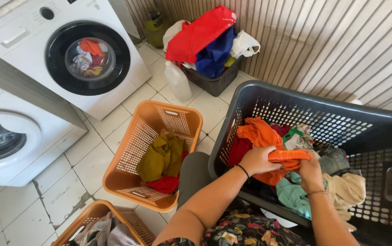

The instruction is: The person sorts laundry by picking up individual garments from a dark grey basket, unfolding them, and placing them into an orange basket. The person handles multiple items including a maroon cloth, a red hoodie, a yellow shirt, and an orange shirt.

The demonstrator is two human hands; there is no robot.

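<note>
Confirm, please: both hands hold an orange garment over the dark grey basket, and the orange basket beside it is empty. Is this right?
Not quite. In the head view the orange basket holds an olive garment and a red one. The left hand and right hand do hold the orange garment over the dark grey basket.

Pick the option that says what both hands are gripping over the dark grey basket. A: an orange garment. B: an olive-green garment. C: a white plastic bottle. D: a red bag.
A: the left hand and the right hand both close on the orange garment above the dark grey basket; the olive-green garment lies untouched in the orange basket.
</note>
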